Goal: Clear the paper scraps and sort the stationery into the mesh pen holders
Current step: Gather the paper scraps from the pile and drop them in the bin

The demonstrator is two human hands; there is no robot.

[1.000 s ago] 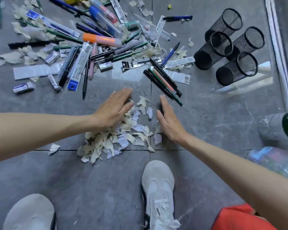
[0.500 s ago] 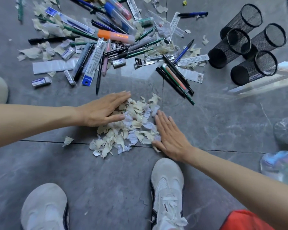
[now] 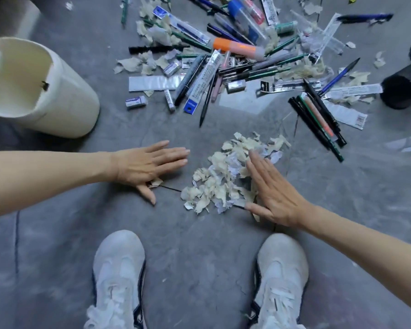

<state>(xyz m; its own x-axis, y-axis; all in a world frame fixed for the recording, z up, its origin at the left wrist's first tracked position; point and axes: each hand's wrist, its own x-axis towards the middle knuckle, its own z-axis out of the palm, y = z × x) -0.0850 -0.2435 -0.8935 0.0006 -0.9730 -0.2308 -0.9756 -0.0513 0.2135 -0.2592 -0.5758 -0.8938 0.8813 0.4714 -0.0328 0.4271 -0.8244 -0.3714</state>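
Note:
A heap of torn paper scraps point(image 3: 226, 176) lies on the grey floor in front of me. My right hand point(image 3: 271, 193) lies flat with spread fingers against the heap's right side, touching it. My left hand point(image 3: 147, 165) is flat on the floor to the left of the heap, apart from it, with one small scrap point(image 3: 156, 182) under its thumb side. Behind the heap, pens, pencils, erasers and more scraps lie in a mixed spread point(image 3: 235, 60). Black mesh pen holders point(image 3: 400, 90) lie on their sides at the right edge, partly cut off.
A cream plastic bin point(image 3: 64, 91) lies tipped at the left, its mouth facing left. My two white shoes point(image 3: 119, 276) point(image 3: 280, 274) stand close below the heap. A bundle of dark pens point(image 3: 318, 124) lies right of the heap.
The view has swung left, showing the bin and hiding most holders. My left hand has pulled left off the heap to a stray scrap. My right hand stays against the heap.

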